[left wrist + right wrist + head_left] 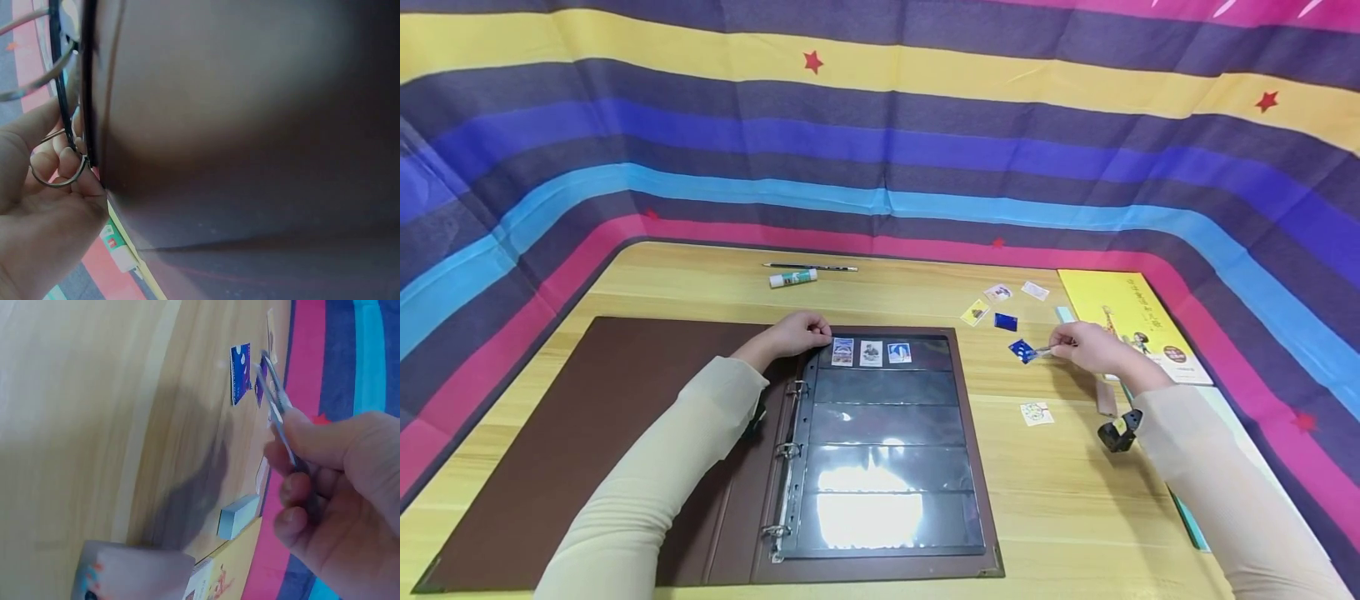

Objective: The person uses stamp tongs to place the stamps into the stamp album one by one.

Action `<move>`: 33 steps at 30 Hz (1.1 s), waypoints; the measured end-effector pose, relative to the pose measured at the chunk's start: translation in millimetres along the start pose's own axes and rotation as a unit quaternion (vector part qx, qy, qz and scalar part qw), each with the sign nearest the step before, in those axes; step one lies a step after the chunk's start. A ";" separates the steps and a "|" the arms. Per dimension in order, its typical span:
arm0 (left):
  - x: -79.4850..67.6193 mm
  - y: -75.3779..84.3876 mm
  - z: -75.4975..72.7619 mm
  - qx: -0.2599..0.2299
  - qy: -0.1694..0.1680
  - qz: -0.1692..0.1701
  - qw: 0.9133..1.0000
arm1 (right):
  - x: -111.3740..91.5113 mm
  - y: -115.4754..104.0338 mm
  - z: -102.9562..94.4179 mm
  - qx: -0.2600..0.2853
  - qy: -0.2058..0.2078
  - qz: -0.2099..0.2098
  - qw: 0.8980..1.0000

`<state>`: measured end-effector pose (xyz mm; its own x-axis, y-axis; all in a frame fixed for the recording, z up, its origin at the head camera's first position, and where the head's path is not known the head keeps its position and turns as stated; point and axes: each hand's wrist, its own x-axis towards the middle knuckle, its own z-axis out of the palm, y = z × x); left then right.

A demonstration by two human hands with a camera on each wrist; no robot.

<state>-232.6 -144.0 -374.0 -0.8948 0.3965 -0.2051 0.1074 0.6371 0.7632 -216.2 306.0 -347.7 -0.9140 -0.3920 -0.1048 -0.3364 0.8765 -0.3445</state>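
Left hand (796,333) grips the page (887,423), likely steadying it; right hand (1092,346) pinches tweezers (1044,351) (presumably against smudges), blue stamp (1019,350) just leftward.

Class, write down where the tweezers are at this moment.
In the head view, the tweezers are to the right of the open album, held in the right hand and pointing toward a blue stamp.
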 end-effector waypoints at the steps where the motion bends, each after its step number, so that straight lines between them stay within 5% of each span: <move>1: 0.1 -0.4 -0.1 0.001 0.000 0.001 1.000 | 0.8 0.4 0.8 -0.002 0.013 -0.002 1.000; 10: 0.7 -2.4 0.3 0.002 0.003 -0.007 1.000 | 16.6 -3.3 3.2 -0.037 0.076 0.005 0.996; 23: 3.5 -3.1 1.8 0.005 0.003 -0.011 1.000 | 25.2 -8.9 2.8 -0.118 0.050 0.001 0.992; 33: 1.7 -2.1 1.1 -0.003 0.003 -0.001 1.000 | 32.1 -33.7 -4.9 -0.037 0.091 0.005 0.995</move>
<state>-233.8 -143.9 -376.6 -0.8974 0.3912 -0.2042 0.1023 0.6346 0.7661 -235.4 265.2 -334.9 -0.9409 -0.3323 0.0661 -0.3373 0.9004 -0.2748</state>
